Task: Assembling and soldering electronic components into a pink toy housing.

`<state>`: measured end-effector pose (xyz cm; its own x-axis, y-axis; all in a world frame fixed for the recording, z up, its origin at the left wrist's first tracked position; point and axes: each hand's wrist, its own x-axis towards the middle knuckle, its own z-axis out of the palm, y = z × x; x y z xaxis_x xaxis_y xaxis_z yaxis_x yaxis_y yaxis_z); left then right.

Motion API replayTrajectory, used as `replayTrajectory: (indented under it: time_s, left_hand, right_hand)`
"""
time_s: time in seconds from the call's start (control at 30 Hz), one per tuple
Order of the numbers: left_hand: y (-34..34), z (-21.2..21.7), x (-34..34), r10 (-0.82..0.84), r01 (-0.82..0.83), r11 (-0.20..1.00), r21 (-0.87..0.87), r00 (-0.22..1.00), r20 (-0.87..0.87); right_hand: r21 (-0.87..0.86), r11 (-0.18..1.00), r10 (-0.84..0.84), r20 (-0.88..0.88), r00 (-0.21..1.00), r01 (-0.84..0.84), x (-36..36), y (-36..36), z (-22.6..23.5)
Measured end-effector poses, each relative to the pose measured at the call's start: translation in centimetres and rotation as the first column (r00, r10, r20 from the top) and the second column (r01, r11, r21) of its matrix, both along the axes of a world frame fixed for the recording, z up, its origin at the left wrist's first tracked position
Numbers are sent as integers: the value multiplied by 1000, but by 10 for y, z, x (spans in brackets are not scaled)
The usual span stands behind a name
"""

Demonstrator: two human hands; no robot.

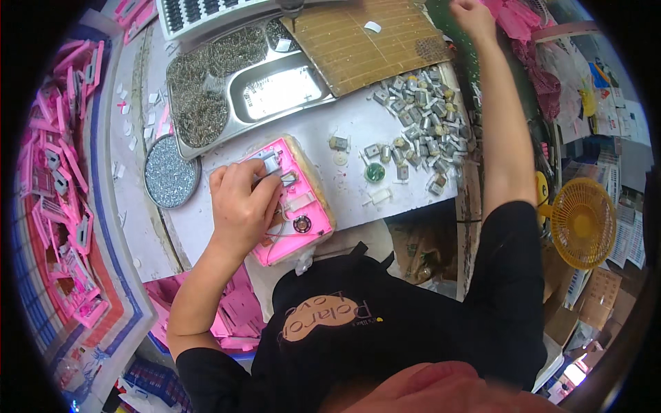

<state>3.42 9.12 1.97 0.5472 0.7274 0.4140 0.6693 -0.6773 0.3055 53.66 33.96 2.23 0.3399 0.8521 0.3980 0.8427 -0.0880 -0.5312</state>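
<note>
My left hand point(237, 201) bends over a pink plastic casing point(281, 249), thumb and forefinger pinched together at its upper part. A grey plastic piece point(270, 162) shows just past the fingertips; what lies between them is hidden. Inside the casing sit a round speaker point(301, 224), a white rectangular part point(299, 202) and thin wires. The casing rests on a padded, film-wrapped block. My right arm stretches to the top edge, where my right hand point(472, 18) is curled closed near pink bags point(511, 19); anything in it is hidden.
Small metal motors point(420, 127) lie heaped on the right of the table. Behind are a compartmented metal tray point(231, 124) with screws, a brown board point(372, 45) and a hanging screwdriver tip point(292, 14). A round dish point(172, 172) stands left; pink casings point(62, 186) fill a side bin.
</note>
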Motion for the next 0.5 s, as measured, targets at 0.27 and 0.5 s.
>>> replayTrajectory:
  time_s: [0.27, 0.5]
  left_hand:
    - [25, 8, 11, -10, 9, 994, -109, 1000, -4]
    - [26, 13, 10, 58, -61, 986, -154, 998, -27]
  right_hand:
    - [-662, 664, 265, 643, 719, 347, 261, 94, -106]
    - [-531, 805, 186, 648, 738, 264, 203, 70, -101]
